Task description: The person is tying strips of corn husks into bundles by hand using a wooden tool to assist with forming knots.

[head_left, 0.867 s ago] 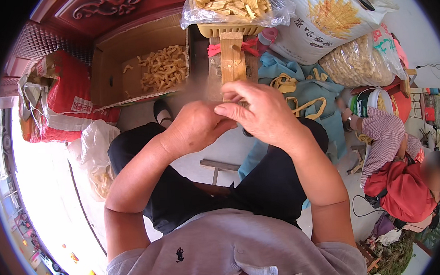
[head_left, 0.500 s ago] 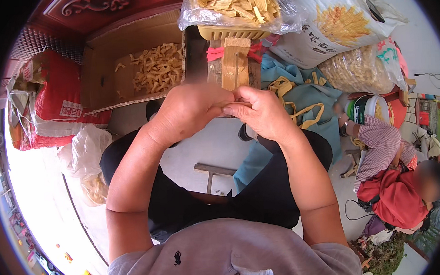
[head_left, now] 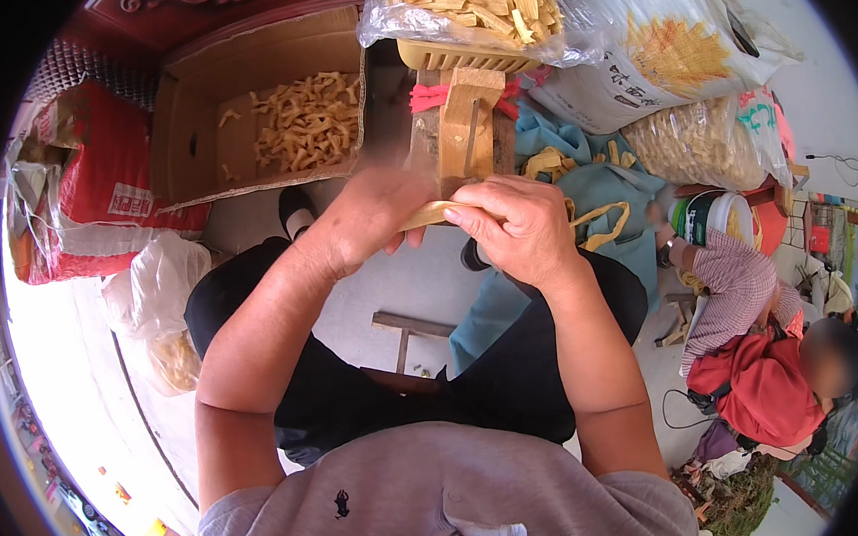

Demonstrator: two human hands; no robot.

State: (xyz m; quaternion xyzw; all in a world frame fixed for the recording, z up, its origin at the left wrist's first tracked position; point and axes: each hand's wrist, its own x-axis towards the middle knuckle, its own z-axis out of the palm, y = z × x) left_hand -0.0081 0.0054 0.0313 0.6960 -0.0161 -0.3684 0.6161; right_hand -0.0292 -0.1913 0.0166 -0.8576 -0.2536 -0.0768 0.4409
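Note:
Between my hands, in front of the wooden bench, is a pale yellow flat strip (head_left: 428,213) of a material I cannot make out. My right hand (head_left: 524,222) pinches one end, with its thumb pressed on top. The strip's other end meets my left hand (head_left: 373,213), whose fingers are smeared by motion, so their grip is unclear. Just beyond my hands stands a wooden block (head_left: 467,120) with a slot, fixed on the bench (head_left: 426,137). Past it, a yellow basket (head_left: 466,56) bears similar flat pieces (head_left: 493,7) in clear plastic.
At the left, a cardboard box (head_left: 184,135) holds many small knotted pieces (head_left: 305,124), beside a red sack (head_left: 118,163). Teal cloth (head_left: 639,199) with loose strips lies at the right. Behind it are a white sack (head_left: 589,90) and a person in red (head_left: 760,386).
My hands have moved slightly apart and the strip now shows between them. My left hand has turned and come nearer to me. The view has shifted slightly.

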